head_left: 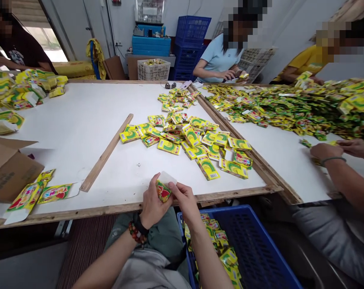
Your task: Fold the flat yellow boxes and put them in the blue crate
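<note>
Over the table's near edge, my left hand (153,202) is closed around a small yellow-green crayon-style box (163,192) with a red design. Its white end flap (167,178) stands up and open. My right hand (184,200) pinches the same box near the flap, thumb and fingers closed on its right side. A loose heap of similar small boxes (170,146) lies on the white table just beyond my hands. Below my right forearm, a blue crate (254,241) holds more of these boxes (219,237).
A wooden strip (106,154) lies slanted to the left, near a cardboard box (11,172) and flat cartons (54,193). A wooden divider (236,138) separates a large pile of packs (290,106) at right. Several co-workers sit around; one person's hand (326,151) is close on the right.
</note>
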`<state>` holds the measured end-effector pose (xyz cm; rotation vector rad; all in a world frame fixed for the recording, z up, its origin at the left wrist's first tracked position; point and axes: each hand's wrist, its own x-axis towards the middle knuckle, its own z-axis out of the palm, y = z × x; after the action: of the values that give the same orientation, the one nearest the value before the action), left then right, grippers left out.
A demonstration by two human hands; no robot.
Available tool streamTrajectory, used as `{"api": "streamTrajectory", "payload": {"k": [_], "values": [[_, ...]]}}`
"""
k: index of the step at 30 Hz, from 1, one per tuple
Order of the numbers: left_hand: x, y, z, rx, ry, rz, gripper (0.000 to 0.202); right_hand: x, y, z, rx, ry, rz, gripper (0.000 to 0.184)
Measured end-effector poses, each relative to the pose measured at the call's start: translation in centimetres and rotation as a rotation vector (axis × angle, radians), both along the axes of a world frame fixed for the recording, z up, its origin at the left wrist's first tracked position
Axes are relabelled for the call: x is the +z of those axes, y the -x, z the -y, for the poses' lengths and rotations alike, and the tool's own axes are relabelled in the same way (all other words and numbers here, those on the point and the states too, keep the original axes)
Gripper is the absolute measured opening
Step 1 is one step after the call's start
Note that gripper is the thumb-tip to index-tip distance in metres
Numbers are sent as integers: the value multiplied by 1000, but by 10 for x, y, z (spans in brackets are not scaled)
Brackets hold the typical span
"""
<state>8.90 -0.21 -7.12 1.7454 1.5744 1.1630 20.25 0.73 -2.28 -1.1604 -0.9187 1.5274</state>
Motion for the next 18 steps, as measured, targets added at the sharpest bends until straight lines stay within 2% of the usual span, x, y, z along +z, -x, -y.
{"api": "streamTrajectory", "payload": {"k": [3, 6, 8, 11, 14, 18], "values": [[-7, -3, 0, -10, -149, -15, 56, -9, 4, 3, -81, 111, -210, 21], [-9, -1, 0, -89, -243, -20, 43, -10, 6, 7, -138, 100, -260, 36], [-7, 0, 1, -95, -205, -10, 46, -7, 5, 9, -91, 40, -166, 43], [-2, 2, 1, -78, -54, 14, 59, -2, 4, 15, 9, -156, 127, 37], [3, 2, 1, -141, 41, -34, 53, -2, 5, 19, -38, -315, 416, 31], [4, 1, 1, -180, 48, -125, 51, -6, 6, 16, -154, -217, 536, 33]]}}
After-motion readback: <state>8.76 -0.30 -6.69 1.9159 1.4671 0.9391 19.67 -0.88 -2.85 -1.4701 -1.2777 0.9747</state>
